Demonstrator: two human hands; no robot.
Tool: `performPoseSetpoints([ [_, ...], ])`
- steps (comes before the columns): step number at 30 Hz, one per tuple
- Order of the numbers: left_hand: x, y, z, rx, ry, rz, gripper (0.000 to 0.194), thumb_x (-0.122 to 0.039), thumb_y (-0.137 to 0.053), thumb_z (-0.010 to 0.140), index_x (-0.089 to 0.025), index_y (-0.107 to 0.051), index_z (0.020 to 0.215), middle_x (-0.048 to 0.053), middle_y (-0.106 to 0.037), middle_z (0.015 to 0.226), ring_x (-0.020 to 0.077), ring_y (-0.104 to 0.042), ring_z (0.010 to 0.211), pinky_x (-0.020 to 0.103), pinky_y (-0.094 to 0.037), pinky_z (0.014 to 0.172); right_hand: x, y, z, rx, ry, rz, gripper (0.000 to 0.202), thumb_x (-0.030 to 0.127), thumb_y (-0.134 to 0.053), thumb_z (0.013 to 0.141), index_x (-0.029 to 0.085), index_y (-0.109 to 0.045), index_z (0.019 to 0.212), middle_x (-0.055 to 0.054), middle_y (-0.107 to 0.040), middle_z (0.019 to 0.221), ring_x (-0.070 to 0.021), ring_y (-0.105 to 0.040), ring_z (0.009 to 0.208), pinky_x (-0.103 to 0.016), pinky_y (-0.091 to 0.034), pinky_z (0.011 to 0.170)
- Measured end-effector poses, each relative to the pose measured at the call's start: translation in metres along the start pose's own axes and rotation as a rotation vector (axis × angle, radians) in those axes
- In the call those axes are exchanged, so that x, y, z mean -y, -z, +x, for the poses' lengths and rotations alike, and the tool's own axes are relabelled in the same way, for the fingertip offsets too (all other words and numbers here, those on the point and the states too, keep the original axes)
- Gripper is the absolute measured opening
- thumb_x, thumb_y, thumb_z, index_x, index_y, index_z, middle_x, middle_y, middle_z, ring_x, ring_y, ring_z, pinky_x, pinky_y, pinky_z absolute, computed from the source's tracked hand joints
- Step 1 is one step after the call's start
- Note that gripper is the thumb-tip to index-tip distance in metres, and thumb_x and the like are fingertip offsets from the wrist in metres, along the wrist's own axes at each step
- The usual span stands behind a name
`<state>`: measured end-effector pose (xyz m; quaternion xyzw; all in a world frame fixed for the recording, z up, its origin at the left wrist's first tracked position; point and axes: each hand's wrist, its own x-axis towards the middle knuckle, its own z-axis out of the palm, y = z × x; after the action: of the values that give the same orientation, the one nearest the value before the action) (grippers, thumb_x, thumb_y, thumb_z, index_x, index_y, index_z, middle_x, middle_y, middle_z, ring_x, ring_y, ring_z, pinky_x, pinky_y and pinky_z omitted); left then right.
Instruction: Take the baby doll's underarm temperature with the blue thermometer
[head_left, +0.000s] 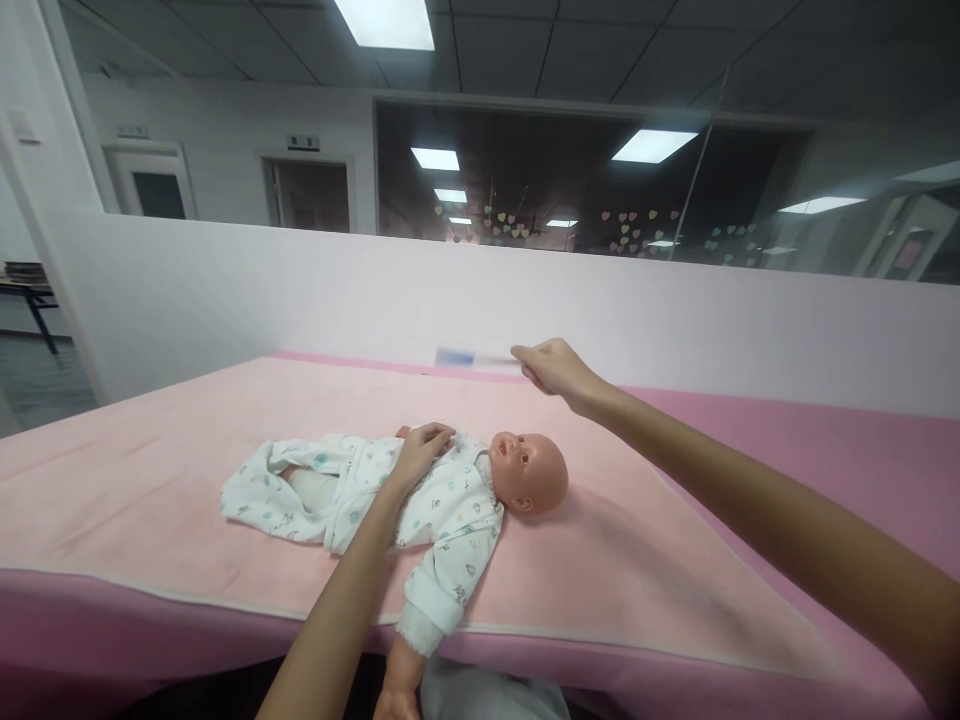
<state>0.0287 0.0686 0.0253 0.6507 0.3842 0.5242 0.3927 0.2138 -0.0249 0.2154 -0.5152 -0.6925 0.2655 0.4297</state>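
A baby doll (450, 510) in white patterned clothes lies on its back on the pink cloth, its bald head to the right and one arm hanging over the near edge. My left hand (424, 450) rests on the doll's chest, fingers fairly extended and holding nothing. Raised above and beyond the doll's head, my right hand (551, 366) pinches the thin end of a stick-like object (455, 357). The object points left, has a blue and white part at its far end, and is blurred by motion.
The pink cloth (150, 430) covers a wide table, with a darker pink surface (825, 450) at the right. A low white wall (337, 290) stands behind, topped by glass. At the far left is a dark-legged table (34, 295).
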Motion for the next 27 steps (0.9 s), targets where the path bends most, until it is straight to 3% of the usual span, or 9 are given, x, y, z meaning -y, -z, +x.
performPoseSetpoints([
  [2,-0.007,0.001,-0.004,0.051,-0.009,-0.019,0.036,-0.043,-0.060,0.069,-0.012,-0.066,0.088,0.005,-0.066,0.072,0.0156,-0.058,0.069,0.025,-0.042,0.064,-0.002,-0.005,-0.009,-0.065,0.094,-0.076,0.045,0.034,-0.049,0.079,0.018,-0.035,0.040,0.008,-0.026,0.034,-0.0033,-0.020,0.035,-0.021,-0.018,0.040],
  [5,-0.019,0.005,-0.013,0.263,0.006,-0.055,0.034,-0.039,-0.064,0.067,-0.015,-0.068,0.092,0.006,-0.069,0.090,0.0214,-0.059,0.090,0.029,-0.044,0.079,-0.016,-0.013,-0.034,-0.130,0.277,-0.213,0.047,0.039,-0.048,0.082,0.017,-0.040,0.042,0.007,-0.027,0.036,-0.0043,-0.023,0.037,-0.022,-0.021,0.042],
  [9,-0.029,0.010,-0.018,0.507,0.043,0.012,0.032,-0.037,-0.067,0.065,-0.017,-0.071,0.089,0.008,-0.068,0.098,0.0252,-0.059,0.097,0.032,-0.044,0.083,-0.061,-0.024,-0.085,-0.327,0.794,-0.652,0.045,0.026,-0.052,0.082,0.017,-0.036,0.042,0.006,-0.029,0.039,-0.0054,-0.025,0.040,-0.024,-0.019,0.045],
  [11,-0.029,0.010,-0.017,0.544,0.028,0.084,0.033,-0.037,-0.070,0.063,-0.018,-0.071,0.090,0.007,-0.068,0.100,0.0257,-0.058,0.098,0.032,-0.044,0.085,-0.088,-0.031,-0.110,-0.332,1.054,-0.855,0.037,0.019,-0.055,0.081,0.017,-0.041,0.047,0.005,-0.036,0.043,-0.0070,-0.030,0.044,-0.026,-0.019,0.046],
  [13,-0.029,0.010,-0.016,0.547,0.020,0.145,0.035,-0.037,-0.071,0.061,-0.020,-0.071,0.091,0.006,-0.067,0.102,0.0258,-0.057,0.101,0.032,-0.043,0.087,-0.114,-0.039,-0.129,-0.319,1.175,-1.007,0.031,0.014,-0.056,0.079,0.018,-0.043,0.052,0.005,-0.038,0.045,-0.0085,-0.032,0.045,-0.027,-0.019,0.047],
  [19,-0.026,0.011,-0.013,0.566,0.037,0.169,0.032,-0.037,-0.071,0.061,-0.020,-0.071,0.088,0.005,-0.066,0.104,0.0247,-0.057,0.100,0.030,-0.044,0.086,-0.165,-0.065,-0.144,-0.132,1.032,-1.175,0.026,0.009,-0.045,0.081,0.019,-0.041,0.057,0.002,-0.043,0.050,-0.0117,-0.036,0.048,-0.028,-0.020,0.048],
  [22,-0.024,0.011,-0.013,0.528,0.049,0.167,0.029,-0.038,-0.070,0.062,-0.019,-0.071,0.084,0.006,-0.066,0.105,0.0244,-0.056,0.101,0.030,-0.043,0.087,-0.172,-0.075,-0.143,-0.076,0.966,-1.189,0.027,0.004,-0.038,0.080,0.019,-0.041,0.058,0.000,-0.045,0.053,-0.0126,-0.036,0.048,-0.028,-0.020,0.049],
  [27,-0.025,0.011,-0.014,0.540,0.044,0.136,0.023,-0.036,-0.069,0.062,-0.018,-0.070,0.078,0.006,-0.065,0.102,0.0237,-0.057,0.097,0.030,-0.043,0.084,-0.173,-0.075,-0.148,-0.117,0.901,-1.119,0.026,0.007,-0.038,0.081,0.019,-0.042,0.058,0.000,-0.044,0.053,-0.0119,-0.036,0.048,-0.028,-0.018,0.048],
])
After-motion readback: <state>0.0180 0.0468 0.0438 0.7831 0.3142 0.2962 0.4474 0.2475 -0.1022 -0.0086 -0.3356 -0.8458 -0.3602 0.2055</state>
